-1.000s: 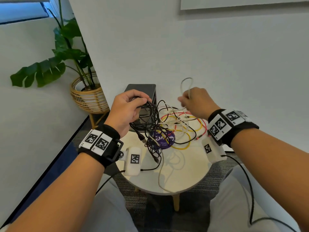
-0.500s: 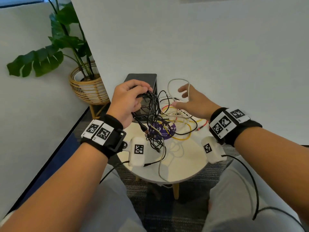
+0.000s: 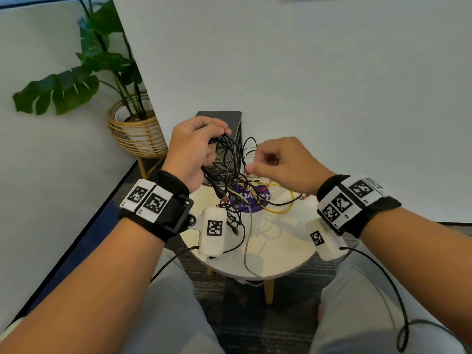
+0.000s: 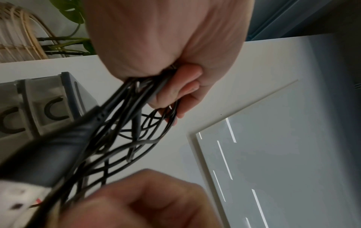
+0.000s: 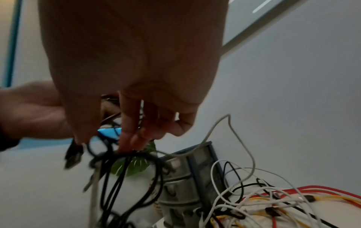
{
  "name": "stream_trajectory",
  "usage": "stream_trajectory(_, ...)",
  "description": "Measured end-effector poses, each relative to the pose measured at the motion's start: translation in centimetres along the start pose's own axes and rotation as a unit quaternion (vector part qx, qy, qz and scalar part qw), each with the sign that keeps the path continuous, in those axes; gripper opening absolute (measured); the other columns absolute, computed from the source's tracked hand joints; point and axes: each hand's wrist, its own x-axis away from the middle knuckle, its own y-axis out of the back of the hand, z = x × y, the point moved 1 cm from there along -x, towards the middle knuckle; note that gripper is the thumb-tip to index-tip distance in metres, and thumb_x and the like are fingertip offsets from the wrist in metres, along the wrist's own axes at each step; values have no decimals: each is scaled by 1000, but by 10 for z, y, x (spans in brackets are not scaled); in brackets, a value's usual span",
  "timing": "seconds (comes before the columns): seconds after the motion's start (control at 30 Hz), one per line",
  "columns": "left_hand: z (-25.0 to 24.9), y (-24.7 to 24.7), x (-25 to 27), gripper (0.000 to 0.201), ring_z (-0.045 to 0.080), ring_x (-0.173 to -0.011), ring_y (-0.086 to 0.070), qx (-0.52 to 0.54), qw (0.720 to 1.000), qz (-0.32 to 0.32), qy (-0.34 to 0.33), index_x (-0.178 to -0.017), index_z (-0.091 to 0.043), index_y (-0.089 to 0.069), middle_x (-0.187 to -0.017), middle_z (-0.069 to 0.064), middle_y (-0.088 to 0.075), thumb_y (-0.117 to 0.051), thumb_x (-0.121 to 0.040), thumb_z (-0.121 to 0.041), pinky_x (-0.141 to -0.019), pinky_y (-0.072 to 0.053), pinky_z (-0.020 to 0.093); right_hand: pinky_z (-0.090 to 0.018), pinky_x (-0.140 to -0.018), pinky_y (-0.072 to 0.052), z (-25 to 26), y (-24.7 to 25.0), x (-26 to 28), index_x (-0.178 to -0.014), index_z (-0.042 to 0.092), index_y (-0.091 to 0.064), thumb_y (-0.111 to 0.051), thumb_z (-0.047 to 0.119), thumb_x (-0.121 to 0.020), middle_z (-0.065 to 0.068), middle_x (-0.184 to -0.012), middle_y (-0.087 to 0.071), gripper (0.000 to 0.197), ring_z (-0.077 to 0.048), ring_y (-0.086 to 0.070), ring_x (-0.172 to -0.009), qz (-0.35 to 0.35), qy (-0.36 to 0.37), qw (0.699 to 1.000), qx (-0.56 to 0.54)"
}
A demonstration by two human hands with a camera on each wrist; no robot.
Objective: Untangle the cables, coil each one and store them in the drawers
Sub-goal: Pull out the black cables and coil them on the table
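Left hand [image 3: 191, 152] fisted round black cable bundle [image 3: 229, 164], lifted just before drawer unit [image 3: 224, 123]; strands hang down. Right hand [image 3: 281, 162] nearer, fingers curled; grip on strand unclear.

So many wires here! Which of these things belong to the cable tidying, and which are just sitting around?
Part of the job:
- black cables, bunched in the left hand
- right hand, fingers reaching into that bunch
- white, red and yellow cables on the round table
- small drawer unit

Just lying about:
- potted plant in its wicker basket
- purple sticker on the tabletop
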Motion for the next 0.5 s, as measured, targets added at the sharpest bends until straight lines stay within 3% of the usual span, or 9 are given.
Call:
stream_trajectory(0.1,-4,-2,1,16,10,-49,-28,0,1000,-3,-3,-92,-8,-69,-95,9,-73,-56,-97,0,-40,-22,19,-28,-64,-46,14,-18,0,-77,21,-71,-75,42,-88,5,-74,-66,24,-12,-59,-68,132,14,988,82)
stream_trajectory(0.17,-7,-3,1,16,10,-50,-28,-2,1000,-4,-5,-94,-8,-69,-94,8,-72,-56,-97,0,-42,-22,20,-33,-66,-49,15,-28,-2,-83,20,-72,-73,39,-90,4,-79,-65,21,-15,-60,-72,162,22,979,122)
stream_trajectory(0.3,-11,-1,0,19,10,-50,-29,5,1000,-18,-20,-92,-8,-69,-93,8,-70,-54,-98,2,-42,-23,19,-24,-65,-45,17,-27,-5,-88,23,-70,-74,24,-90,9,-77,-67,5,-6,-62,-71,141,27,983,113)
stream_trajectory(0.4,-11,4,-2,19,9,-51,-35,-16,999,-25,-33,-96,-7,-70,-94,7,-69,-53,-98,2,-43,-26,18,-15,-67,-44,21,-19,-8,-91,22,-72,-73,17,-91,10,-79,-69,6,2,-61,-71,125,34,986,101)
stream_trajectory(0.5,-11,5,-1,17,6,-53,-44,-100,992,0,-75,-102,-7,-72,-88,2,-65,-58,-95,0,-45,-32,16,-22,-69,-47,29,-7,-16,-88,22,-68,-69,14,-93,6,-80,-68,10,-5,-61,-72,83,50,992,75)
